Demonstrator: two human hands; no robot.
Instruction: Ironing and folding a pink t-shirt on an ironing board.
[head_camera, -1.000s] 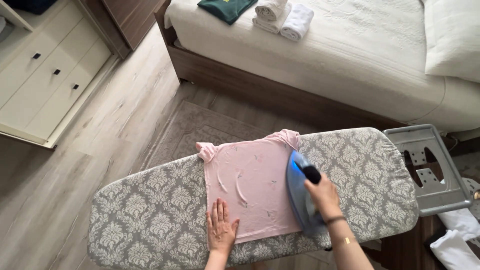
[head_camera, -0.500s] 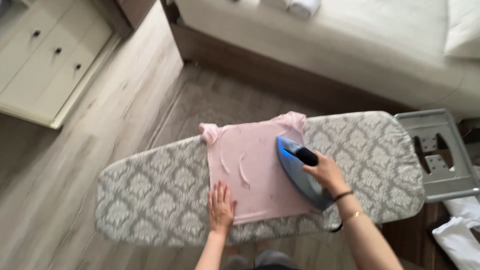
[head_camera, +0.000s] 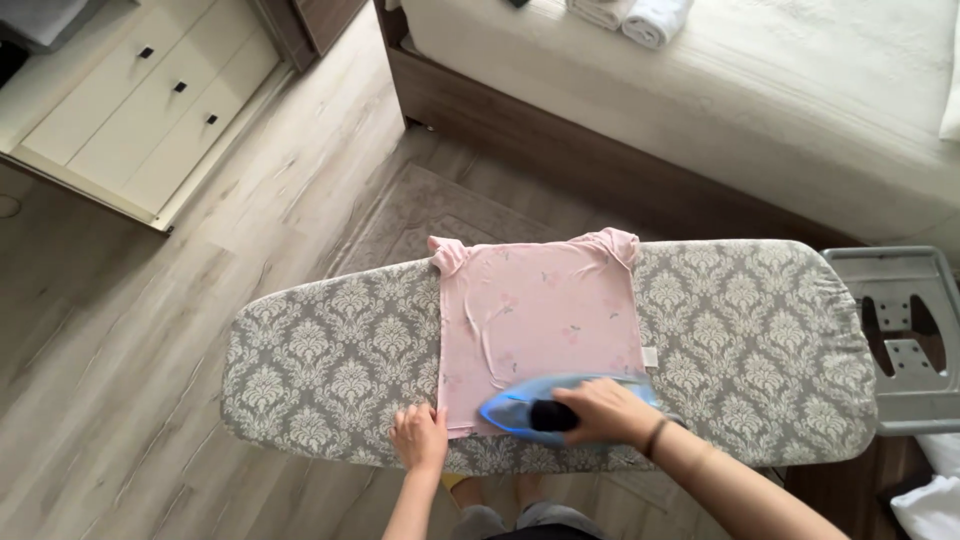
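Iron: we see a blue iron (head_camera: 545, 405) lying flat on the near hem of the pink shirt, its tip pointing toward our left hand.
Right hand: our right hand (head_camera: 605, 412) is closed around the iron's dark handle (head_camera: 552, 414), fingers wrapped over it; a dark band sits at the wrist.
Left hand: our left hand (head_camera: 420, 437) rests just beside the iron's tip, fingers curled loosely over the near edge of the ironing board, touching the shirt's near-left corner. It grips nothing that we can make out.
Pink shirt: the small pink shirt (head_camera: 545, 315) lies spread out just beyond both hands, short sleeves at the far corners, a few creases left of its middle.
Ironing board: the ironing board (head_camera: 330, 365), in a grey patterned cover, runs under both hands, its narrow end past our left hand.
Iron rest: a grey metal iron rest (head_camera: 905, 335) sits at the board's end, well beyond our right hand.
Bed: a bed (head_camera: 800, 90) with a pale cover stands far beyond the hands; rolled white towels (head_camera: 635, 14) lie on it.
Drawers: a pale drawer unit (head_camera: 140, 100) stands far off, beyond and left of our left hand.
Floor: a wooden floor (head_camera: 120, 330) carries a pale rug (head_camera: 430, 215) beyond the board.
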